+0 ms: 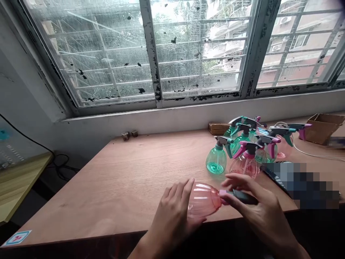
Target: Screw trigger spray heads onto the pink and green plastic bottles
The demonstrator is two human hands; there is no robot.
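A clear pink spray bottle (205,200) lies on its side over the table's front edge, its neck pointing right. Wrapped around the bottle's base is my left hand (175,205), fingers on top and thumb beneath. My right hand (256,201) grips the bottle's spray head (239,196), dark with a pink collar, at the neck. Part of the spray head is hidden behind my right fingers. Just behind my hands stand a green spray bottle (216,160) and another pink spray bottle (246,163), both upright.
Several more green and pink spray bottles (244,135) crowd the table's right side. Beyond them are an open cardboard box (320,129) and a white cable (312,154). A blurred dark object (309,187) lies at right. Two small brown pieces (125,136) sit by the window wall.
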